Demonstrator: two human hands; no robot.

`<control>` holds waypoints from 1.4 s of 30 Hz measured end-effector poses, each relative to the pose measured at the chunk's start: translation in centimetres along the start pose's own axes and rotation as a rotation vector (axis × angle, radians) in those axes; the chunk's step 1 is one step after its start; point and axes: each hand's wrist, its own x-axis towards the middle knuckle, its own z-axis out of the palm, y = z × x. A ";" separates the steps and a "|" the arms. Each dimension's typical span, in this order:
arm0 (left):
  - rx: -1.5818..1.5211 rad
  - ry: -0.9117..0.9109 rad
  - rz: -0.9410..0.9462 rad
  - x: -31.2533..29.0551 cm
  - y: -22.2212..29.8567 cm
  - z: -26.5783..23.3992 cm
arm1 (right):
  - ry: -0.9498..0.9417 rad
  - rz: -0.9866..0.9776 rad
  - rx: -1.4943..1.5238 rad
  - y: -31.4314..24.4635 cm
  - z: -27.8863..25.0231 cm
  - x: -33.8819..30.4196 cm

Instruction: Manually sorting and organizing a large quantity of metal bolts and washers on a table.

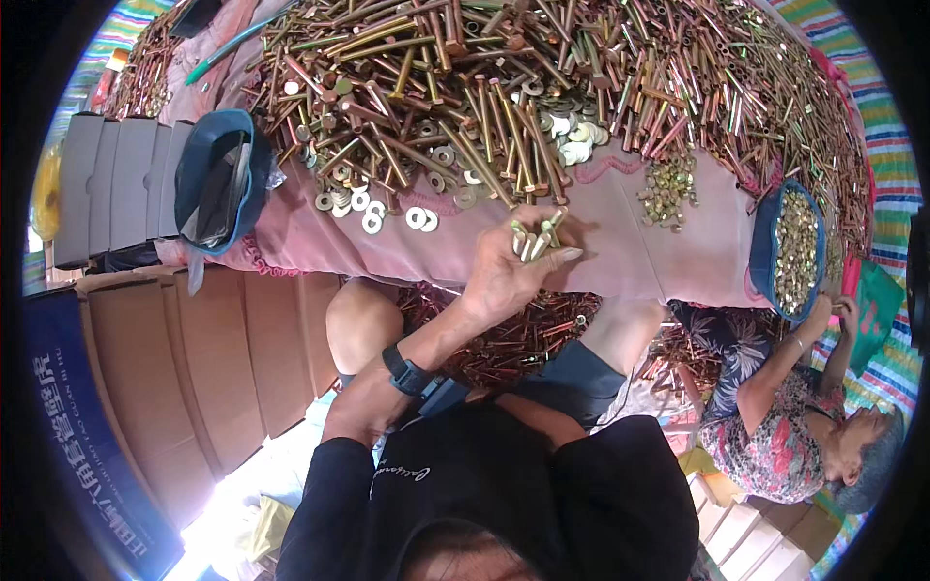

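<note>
My left hand (pixel 513 261), wearing a dark watch (pixel 405 372), is raised over the near edge of the pink cloth (pixel 601 252). Its fingers are closed round a small bundle of brass-coloured bolts (pixel 535 240), their ends pointing up. Just beyond it lies a big heap of long bolts (pixel 465 87). Loose washers (pixel 371 221) are scattered to its left, and a cluster of silvery washers (pixel 578 140) sits against the heap. My right forearm (pixel 542 414) crosses low over my lap. The right hand is mostly hidden behind my left arm, so its fingers do not show.
A blue tub of nuts (pixel 796 252) stands at the right, with a small pile of nuts (pixel 668 192) nearer the middle. On the left are a blue bin (pixel 225 182), grey boxes (pixel 107 189) and brown cartons (pixel 218 358). A co-worker (pixel 790 416) sits at the right, hands beside the tub.
</note>
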 end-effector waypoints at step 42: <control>0.100 0.015 0.057 -0.2 -1.3 0.2 | -0.112 0.119 0.198 0.8 0.3 -3.9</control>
